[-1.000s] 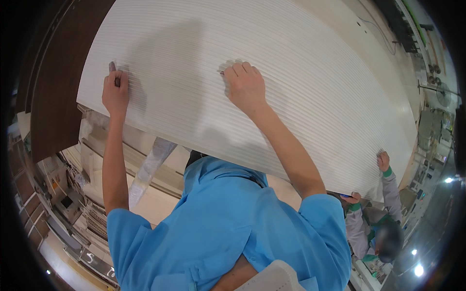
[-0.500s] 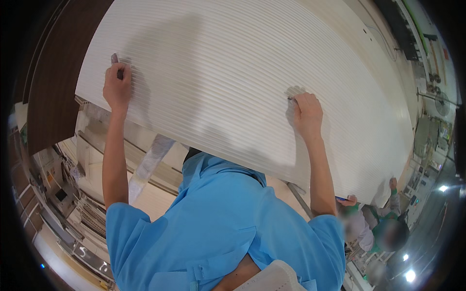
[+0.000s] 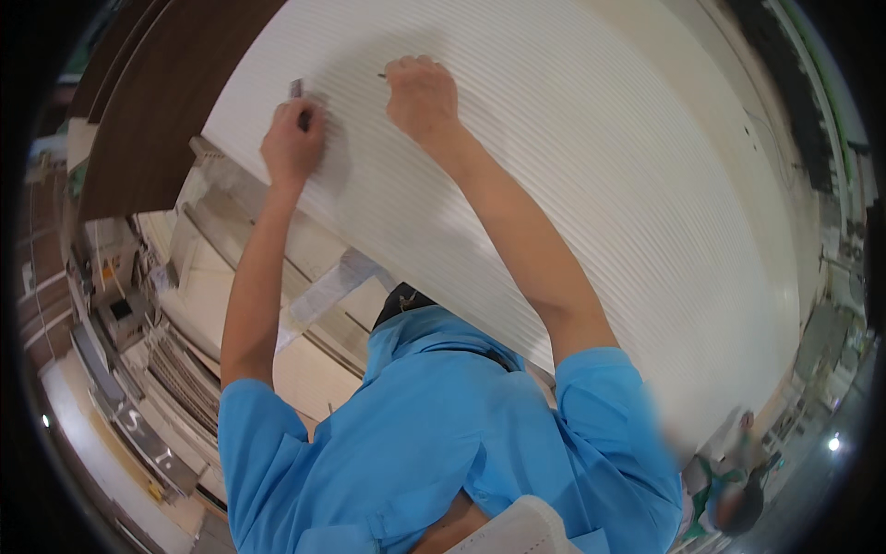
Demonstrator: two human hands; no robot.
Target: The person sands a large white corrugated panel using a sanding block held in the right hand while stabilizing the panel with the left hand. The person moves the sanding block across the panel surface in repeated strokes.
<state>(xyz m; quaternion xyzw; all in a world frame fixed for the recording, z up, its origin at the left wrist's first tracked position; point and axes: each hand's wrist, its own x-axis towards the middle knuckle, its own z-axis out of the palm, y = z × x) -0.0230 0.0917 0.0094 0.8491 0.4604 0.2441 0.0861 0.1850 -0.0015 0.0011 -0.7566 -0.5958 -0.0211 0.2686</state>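
Observation:
A large white panel with fine parallel ribs (image 3: 591, 185) lies in front of me. Over its near left part, my left hand (image 3: 293, 143) is closed round a short stick-like piece (image 3: 295, 89), greyish at its upper end; its kind I cannot make out. To the right of that and a little farther in, my right hand (image 3: 423, 100) is closed with its knuckles up. A thin dark tip (image 3: 381, 75) sticks out at its left side, and the fingers hide the remainder. Both hands are at the panel's surface and cast shadows on it.
Dark brown boards (image 3: 157, 120) stand at the far left, beside the panel's edge. Below the panel on the left are pale boards and rails with a strip of clear wrap (image 3: 337, 286). Another person (image 3: 724, 494) is by the panel's lower right end.
My right hand has moved far to the left across the panel, close to my left hand. My view has shifted, and the co-worker now shows lower at the right.

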